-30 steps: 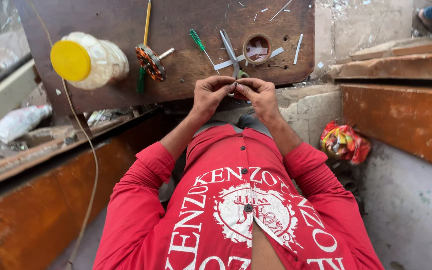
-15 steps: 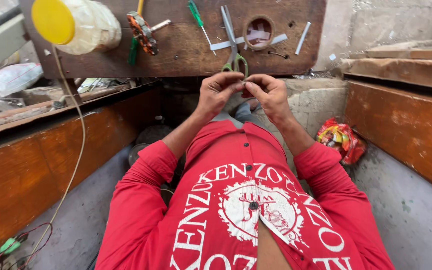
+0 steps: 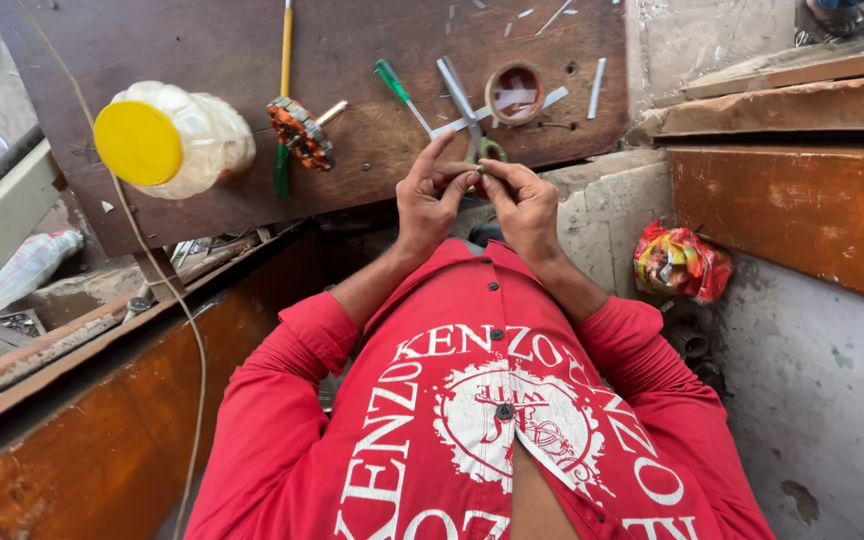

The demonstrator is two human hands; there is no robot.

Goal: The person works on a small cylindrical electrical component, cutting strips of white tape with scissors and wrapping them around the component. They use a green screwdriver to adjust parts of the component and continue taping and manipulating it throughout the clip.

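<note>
My left hand (image 3: 430,200) and my right hand (image 3: 524,205) meet fingertip to fingertip just in front of the wooden board (image 3: 202,60). Between thumbs and forefingers they pinch a very small piece (image 3: 480,171); what it is cannot be made out. Right behind the fingers lie scissors (image 3: 464,105) with green handles, blades spread. A green-handled screwdriver (image 3: 401,90) lies to their left. A round roll of tape (image 3: 514,93) sits beyond the scissors. Both sleeves are red.
A clear plastic jar with a yellow lid (image 3: 167,140) lies on the board's left. A copper-wound motor part (image 3: 302,130) rests near a yellow rod (image 3: 285,50). A thin cord (image 3: 167,290) hangs down. A crumpled red and yellow bag (image 3: 680,262) sits by the orange ledge (image 3: 802,210).
The view has dipped and drawn closer. My hands stay together over the scissors, with the left fingers now more spread.
</note>
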